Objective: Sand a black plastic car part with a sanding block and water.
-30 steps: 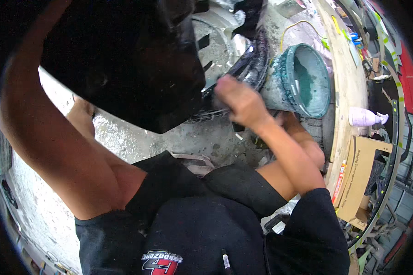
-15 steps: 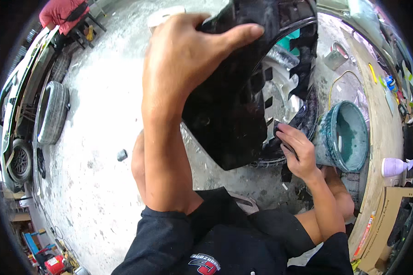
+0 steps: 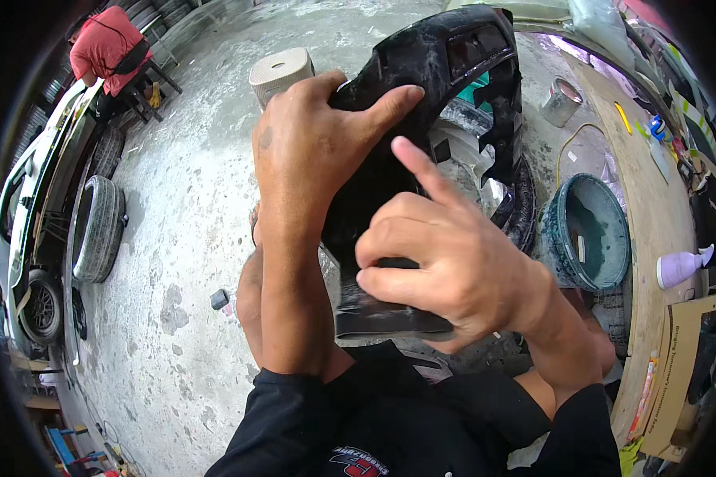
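Observation:
A curved black plastic car panel [image 3: 412,57] with slotted openings and whitish smears stands tilted in front of me. My left hand [image 3: 306,147] grips its left edge, with the thumb lying over the upper face. Over the panel's lower end is my right hand [image 3: 453,258], its index finger raised and the other fingers curled in. The small dark sheet seen in it earlier is mostly hidden under the fingers. Behind the panel, a tyre and a pale wheel are partly covered.
A teal bucket [image 3: 585,230] stands to the right, beside a wooden board [image 3: 660,199] with a purple spray bottle [image 3: 682,269]. Beyond my left hand is a round whitish roll [image 3: 282,73]. Tyres [image 3: 99,229] lie at left; a person in red [image 3: 111,52] sits far left.
My right hand has moved left and up from the panel's inner right edge to over its lower face. The panel's lower end has come nearer to me. My left hand keeps its grip.

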### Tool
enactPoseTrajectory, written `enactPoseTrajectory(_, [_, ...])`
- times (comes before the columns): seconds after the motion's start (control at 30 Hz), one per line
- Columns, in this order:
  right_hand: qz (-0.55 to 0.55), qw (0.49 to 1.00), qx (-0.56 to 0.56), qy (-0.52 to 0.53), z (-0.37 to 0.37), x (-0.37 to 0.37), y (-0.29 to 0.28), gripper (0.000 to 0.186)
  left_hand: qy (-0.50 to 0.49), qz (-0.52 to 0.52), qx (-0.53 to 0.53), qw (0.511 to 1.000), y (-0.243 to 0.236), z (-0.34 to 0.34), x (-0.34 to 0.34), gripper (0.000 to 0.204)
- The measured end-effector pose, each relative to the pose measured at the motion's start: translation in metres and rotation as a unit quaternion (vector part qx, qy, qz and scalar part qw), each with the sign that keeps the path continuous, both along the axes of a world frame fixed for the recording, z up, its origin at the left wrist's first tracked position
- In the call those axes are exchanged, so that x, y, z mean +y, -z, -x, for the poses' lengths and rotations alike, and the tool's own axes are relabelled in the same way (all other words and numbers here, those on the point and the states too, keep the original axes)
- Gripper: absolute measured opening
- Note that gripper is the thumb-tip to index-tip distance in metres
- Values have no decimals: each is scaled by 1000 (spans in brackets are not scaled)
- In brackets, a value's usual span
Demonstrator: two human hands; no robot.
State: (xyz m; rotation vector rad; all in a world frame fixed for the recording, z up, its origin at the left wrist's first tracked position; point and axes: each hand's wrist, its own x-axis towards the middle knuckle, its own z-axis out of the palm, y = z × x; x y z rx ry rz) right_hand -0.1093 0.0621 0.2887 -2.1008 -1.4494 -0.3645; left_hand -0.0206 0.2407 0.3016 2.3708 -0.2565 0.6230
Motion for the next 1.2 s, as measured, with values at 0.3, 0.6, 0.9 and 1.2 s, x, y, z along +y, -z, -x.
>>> enactPoseTrajectory(0.3, [-36,999,-5,-11,-12,18,2,33,-20,-19,-30,999,-4,8,-6,72])
enactPoseTrajectory(0.6, [-131,988,67,-46,-6,25,8,24,-17,-21,-61,998,-5,13,-11,72])
enactPoseTrajectory(0.9, [3,998,-52,42,7,4,10,30,13,11,-30,999,-1,10,-7,72])
enactPoseTrajectory(1.2, [-21,997,-70,4,1,13,2,27,5,18,7,1000,-1,9,-7,73])
